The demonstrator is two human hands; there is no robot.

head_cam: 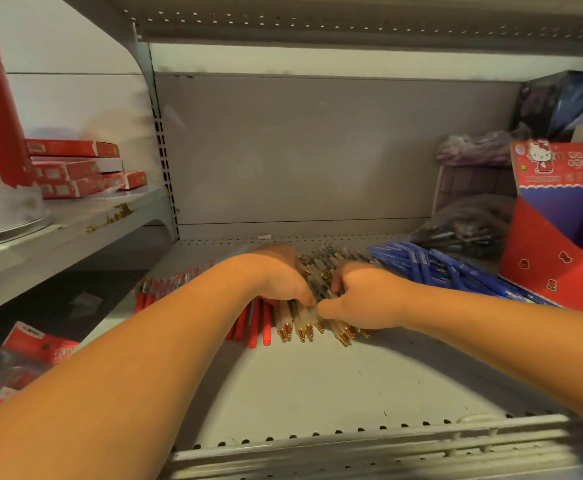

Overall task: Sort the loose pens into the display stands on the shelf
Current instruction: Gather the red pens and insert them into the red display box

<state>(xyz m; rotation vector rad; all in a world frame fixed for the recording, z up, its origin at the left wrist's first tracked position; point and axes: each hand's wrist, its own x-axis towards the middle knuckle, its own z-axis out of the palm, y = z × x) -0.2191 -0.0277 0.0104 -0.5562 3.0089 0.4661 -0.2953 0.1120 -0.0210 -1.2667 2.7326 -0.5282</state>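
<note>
The person is gathering the gold-tipped pens [297,317], which lie side by side on the shelf [317,386] well to the left of the red display stand [546,268]. The blue pens [456,271] lie between them and the stand, and the red pens [258,323] lie on their far side from it. The left grip [279,275] has its fingers curled down over the bunch, with thumb and forefinger pinching the barrels. The right grip [362,296], nearer the stand, is curled onto the same bunch with its thumb against the barrels. The fingers hide how many pens each one actually holds.

To do this step well, the two grips should probably squeeze toward each other. That would stack the barrels into one tight bundle, gold tips all pointing one way and the red neighbours left behind. Smooth round barrels are likely to roll and fan out, so a modest handful looks safer than the whole row. Lifting the bundle level and carrying it over the blue pens toward the stand should avoid scattering them.
</note>
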